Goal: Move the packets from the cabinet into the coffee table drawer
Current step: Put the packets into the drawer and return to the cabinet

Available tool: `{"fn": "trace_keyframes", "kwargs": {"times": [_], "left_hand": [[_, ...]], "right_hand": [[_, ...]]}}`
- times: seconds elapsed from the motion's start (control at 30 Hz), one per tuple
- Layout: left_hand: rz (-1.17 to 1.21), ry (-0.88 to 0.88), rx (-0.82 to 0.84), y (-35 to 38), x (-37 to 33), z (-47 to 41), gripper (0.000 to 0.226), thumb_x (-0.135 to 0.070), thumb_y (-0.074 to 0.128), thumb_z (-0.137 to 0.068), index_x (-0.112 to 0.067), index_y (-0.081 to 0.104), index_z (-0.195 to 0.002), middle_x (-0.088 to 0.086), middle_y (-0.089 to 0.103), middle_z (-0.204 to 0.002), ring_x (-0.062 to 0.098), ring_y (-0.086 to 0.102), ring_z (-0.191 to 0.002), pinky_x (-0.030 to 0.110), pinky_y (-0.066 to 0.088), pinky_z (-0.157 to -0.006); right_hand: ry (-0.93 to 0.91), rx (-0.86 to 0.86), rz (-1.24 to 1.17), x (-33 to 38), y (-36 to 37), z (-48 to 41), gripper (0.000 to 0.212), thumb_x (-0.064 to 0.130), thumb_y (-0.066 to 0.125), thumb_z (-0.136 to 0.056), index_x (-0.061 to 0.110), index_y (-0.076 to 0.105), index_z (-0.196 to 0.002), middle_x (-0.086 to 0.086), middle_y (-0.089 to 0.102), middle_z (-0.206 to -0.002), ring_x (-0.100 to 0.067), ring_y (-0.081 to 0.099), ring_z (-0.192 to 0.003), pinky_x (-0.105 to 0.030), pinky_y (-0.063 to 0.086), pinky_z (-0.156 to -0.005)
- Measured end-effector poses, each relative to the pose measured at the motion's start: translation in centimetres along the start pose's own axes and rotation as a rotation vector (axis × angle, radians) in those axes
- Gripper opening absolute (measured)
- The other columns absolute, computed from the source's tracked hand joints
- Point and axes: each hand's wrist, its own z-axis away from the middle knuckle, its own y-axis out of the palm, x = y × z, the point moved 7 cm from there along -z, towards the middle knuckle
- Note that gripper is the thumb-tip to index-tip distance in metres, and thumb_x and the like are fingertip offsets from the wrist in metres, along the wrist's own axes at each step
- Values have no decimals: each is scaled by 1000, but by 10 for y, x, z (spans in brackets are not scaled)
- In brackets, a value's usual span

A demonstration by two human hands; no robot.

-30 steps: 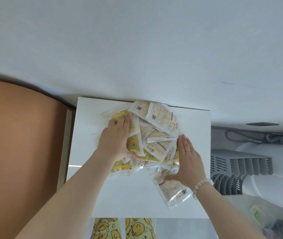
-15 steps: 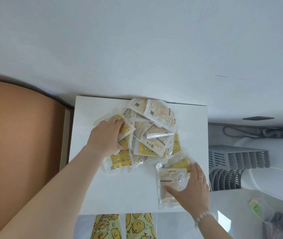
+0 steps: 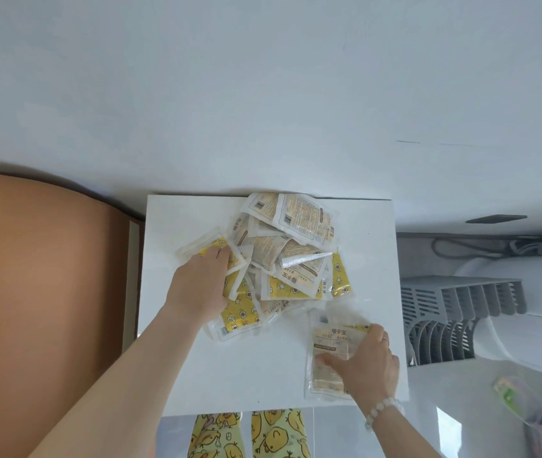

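Head view: the packets (image 3: pixel 289 259) lie in a loose heap on the far half of the white cabinet (image 3: pixel 230 375), pointing every way and overlapping. One pale packet (image 3: pixel 327 345) sits apart near the front right corner. Its long axis runs near to far, leaning slightly left at the front, with the printed title end toward the heap.

Half a second ago this packet lay a little farther from the front edge under a flatter hand. It has now slid closer to the edge.

The right hand (image 3: pixel 367 365) grasps it, thumb across the face and fingers curled round the right edge, wrist bent in from the lower right. The left hand (image 3: pixel 198 285) has stayed at the heap's left side, arm reaching in from the lower left, fingers curled on a yellow packet (image 3: pixel 201 247) lying aslant.
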Motion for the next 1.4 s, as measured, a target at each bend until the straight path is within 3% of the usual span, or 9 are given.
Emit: {"fn": "trace_keyframes", "kwargs": {"times": [0.17, 0.37, 0.5, 0.63, 0.83, 0.97, 1.1, 1.27, 1.4], "left_hand": [[167, -59, -61, -5, 12, 9, 52, -24, 61, -84, -24, 43, -133, -6, 53, -122, 20, 56, -102, 29, 45, -74], [285, -153, -30, -1, 34, 30, 24, -26, 51, -92, -24, 53, -116, -6, 59, -98, 17, 55, -82, 27, 41, -65], [342, -225, -9, -2, 49, 45, 6, -26, 46, -93, -23, 50, -88, -9, 55, -74, 17, 53, -69, 26, 37, -58], [582, -387, -34, -4, 62, 61, 12, -25, 50, -89, -16, 55, -84, 3, 62, -72, 22, 59, -63, 31, 46, -58], [804, -453, 10, -24, 35, 86, 9, -13, 50, -81, -13, 58, -85, 2, 62, -79, 15, 56, -67, 23, 43, -58], [877, -375, 53, -72, -6, 95, 6, -13, 54, -77, -14, 58, -81, -1, 59, -78, 14, 53, -67, 20, 41, -56], [911, -221, 125, -126, -63, 101, 10, -17, 60, -70, -16, 51, -72, -3, 49, -68, 14, 45, -56, 20, 36, -48], [936, -112, 144, -161, -103, 111, 11, -13, 62, -76, -13, 51, -77, -3, 45, -64, 14, 44, -56, 21, 38, -51], [907, -95, 174, -160, -116, 123, 12, -14, 65, -76, -12, 53, -78, -1, 47, -58, 16, 46, -52, 24, 41, -56]], "right_hand": [[47, -2, -143, 0, -5, -5, 64, 52, 79, -66, 16, 33, -90, 1, 49, -86, -20, 49, -74, -28, 37, -60], [150, 35, -377, -14, 0, 0, 42, 39, 77, -69, 15, 47, -87, 2, 58, -75, -25, 61, -63, -29, 48, -52], [230, 62, -552, -31, 0, 17, 38, 32, 77, -73, 13, 51, -92, 2, 57, -75, -12, 54, -57, -21, 36, -43], [270, 105, -650, -38, 5, 29, 42, 30, 78, -74, 12, 46, -95, 5, 49, -74, -13, 49, -64, -23, 35, -49], [320, 142, -783, -39, -10, 65, 47, 33, 81, -68, 10, 55, -100, -4, 62, -90, -25, 59, -87, -34, 50, -76], [310, 116, -988, -25, -54, 89, 43, 29, 83, -68, 12, 58, -98, -5, 64, -91, -26, 60, -88, -38, 51, -81], [274, 78, -1292, -13, -113, 101, 26, 19, 79, -75, 14, 56, -85, 0, 59, -77, -12, 53, -66, -28, 43, -65], [182, 85, -1500, 7, -162, 114, 19, 12, 80, -73, 17, 62, -79, 2, 66, -79, -13, 61, -72, -33, 50, -77], [196, 35, -1568, -8, -171, 130, 21, 15, 81, -73, 19, 61, -77, 5, 64, -77, -12, 62, -72, -31, 50, -76]]}}
